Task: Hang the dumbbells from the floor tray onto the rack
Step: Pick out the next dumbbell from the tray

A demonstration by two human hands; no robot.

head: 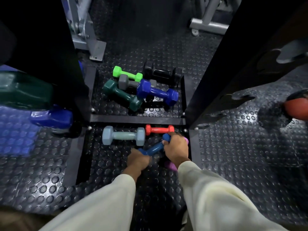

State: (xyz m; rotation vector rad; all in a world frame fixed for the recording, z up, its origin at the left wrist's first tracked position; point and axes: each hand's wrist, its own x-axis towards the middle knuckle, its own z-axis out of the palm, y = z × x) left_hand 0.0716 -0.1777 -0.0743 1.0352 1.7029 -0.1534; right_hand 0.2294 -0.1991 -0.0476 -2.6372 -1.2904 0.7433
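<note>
A small blue dumbbell lies slanted in the near half of the black floor tray. My left hand grips its lower end and my right hand grips its upper end. A purple dumbbell shows partly under my right wrist. A light grey-blue dumbbell and a small red one lie just beyond my hands. The far half holds a green, a grey, a dark green, a large blue and a black dumbbell. The black rack upright with hook slots rises on the right.
Another black upright stands on the left, with a dark green dumbbell and a blue one hung beside it. A red ball sits at the right edge. Grey machine frames stand at the back on the studded rubber floor.
</note>
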